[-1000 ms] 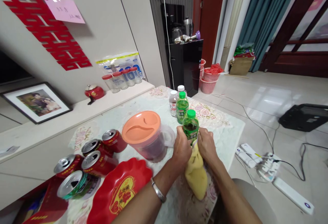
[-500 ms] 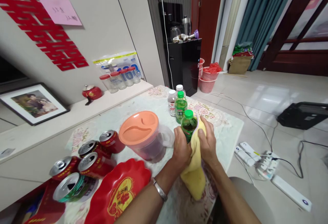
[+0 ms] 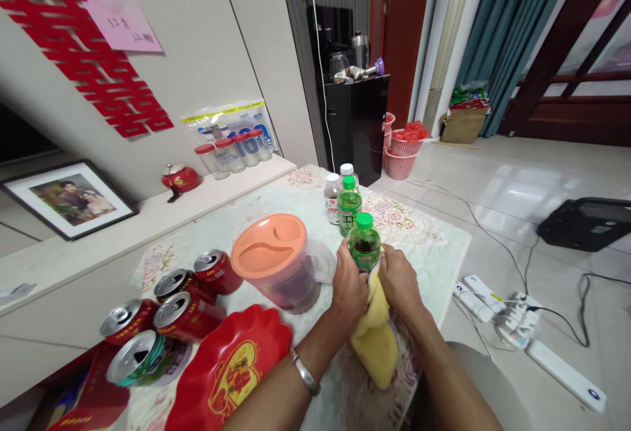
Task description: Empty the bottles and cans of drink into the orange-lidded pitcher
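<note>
Over the pale floral tablecloth (image 3: 446,250), we are gripping an upright green-capped plastic bottle (image 3: 365,253) in our left hand (image 3: 351,283), its long axis standing between both hands (neither clearly nearer), while our right hand (image 3: 399,280) is clutching a bunched yellow cloth (image 3: 378,347) against its right side.

My head camera, looking forward and down over the table (image 3: 434,265).
From above and behind, it sees my left hand (image 3: 351,281) and right hand (image 3: 400,278) near, right of centre, forearms (image 3: 273,401) rising from the bottom edge; the wide view takes in the wall (image 3: 197,37) leftward, the floor (image 3: 497,184) rightward and the distant curtain (image 3: 513,43).
</note>
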A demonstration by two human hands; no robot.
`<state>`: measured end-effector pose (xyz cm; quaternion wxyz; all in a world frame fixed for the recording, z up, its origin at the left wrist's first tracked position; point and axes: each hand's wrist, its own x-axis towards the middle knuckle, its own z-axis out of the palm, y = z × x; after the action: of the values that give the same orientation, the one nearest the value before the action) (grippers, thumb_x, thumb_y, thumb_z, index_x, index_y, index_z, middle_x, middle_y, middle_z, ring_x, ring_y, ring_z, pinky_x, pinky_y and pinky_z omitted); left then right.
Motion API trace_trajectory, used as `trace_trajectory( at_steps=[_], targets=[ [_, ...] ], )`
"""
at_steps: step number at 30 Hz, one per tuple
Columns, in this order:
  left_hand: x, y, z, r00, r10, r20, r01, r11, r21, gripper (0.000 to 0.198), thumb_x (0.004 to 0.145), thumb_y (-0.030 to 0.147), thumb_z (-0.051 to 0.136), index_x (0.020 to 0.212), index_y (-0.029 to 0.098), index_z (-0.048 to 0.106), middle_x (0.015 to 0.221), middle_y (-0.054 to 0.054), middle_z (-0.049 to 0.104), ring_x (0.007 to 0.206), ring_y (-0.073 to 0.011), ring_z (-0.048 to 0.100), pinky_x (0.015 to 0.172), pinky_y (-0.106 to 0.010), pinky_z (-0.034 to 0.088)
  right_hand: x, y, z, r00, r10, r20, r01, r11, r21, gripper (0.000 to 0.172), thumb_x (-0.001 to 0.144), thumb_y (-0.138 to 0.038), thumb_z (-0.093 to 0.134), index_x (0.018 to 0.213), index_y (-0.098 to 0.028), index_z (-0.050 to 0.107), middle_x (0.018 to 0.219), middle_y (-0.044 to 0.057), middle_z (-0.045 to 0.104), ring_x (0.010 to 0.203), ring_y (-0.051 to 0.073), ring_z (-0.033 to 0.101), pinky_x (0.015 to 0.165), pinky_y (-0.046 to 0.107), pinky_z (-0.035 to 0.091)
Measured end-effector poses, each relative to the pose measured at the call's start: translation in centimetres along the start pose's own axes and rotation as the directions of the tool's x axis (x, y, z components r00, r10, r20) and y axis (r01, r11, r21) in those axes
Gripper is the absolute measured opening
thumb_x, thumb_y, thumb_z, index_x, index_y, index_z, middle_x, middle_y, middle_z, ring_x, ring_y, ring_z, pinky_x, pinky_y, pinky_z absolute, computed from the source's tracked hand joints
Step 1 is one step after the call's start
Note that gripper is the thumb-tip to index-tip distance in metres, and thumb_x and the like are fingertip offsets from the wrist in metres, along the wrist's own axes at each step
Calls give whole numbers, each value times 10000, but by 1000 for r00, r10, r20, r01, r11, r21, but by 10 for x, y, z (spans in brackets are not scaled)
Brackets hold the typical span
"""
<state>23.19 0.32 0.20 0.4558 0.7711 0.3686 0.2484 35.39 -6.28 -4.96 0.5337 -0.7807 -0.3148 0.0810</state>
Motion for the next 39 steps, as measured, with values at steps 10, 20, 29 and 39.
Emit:
trace_trajectory(
  at_steps=[10,20,29,39],
  targets=[
    [2,-11,11,996,11,-90,-9,1000,19,385,867,127,691,1012,287,372,1109,-73,570,1123,-297,625,1040,-444,522,-5,-18,-6,976,-161,-148,187,966,179,596,1086,-639,449,1428,-205,671,1404,151,703,1359,305,629,1178,530,491],
    [-1,-2,2,996,-93,19,93,996,-12,535,810,-28,588,1224,244,386,1210,-111,682,1145,-306,715,985,-414,527,3,7,2,992,-108,64,106,994,33,355,1058,-480,683,1273,-198,710,1267,88,728,1113,238,712,999,489,605],
    [1,-10,8,992,59,-108,-59,998,8,691,758,5,642,1385,205,431,1347,-156,587,1400,-334,579,1236,-481,445,-3,-7,-8,1000,8,-24,-5,994,107,340,1054,-496,682,1185,-187,734,1207,80,755,1109,239,725,1026,504,593],
    [14,-5,7,999,-30,-15,23,942,-334,654,797,264,863,1288,248,431,1195,-95,723,1116,-283,725,1020,-431,571,-1,-11,10,990,28,-138,39,889,457,583,1038,-653,609,1388,-191,676,1453,144,691,1370,318,639,1189,611,477]
  ],
)
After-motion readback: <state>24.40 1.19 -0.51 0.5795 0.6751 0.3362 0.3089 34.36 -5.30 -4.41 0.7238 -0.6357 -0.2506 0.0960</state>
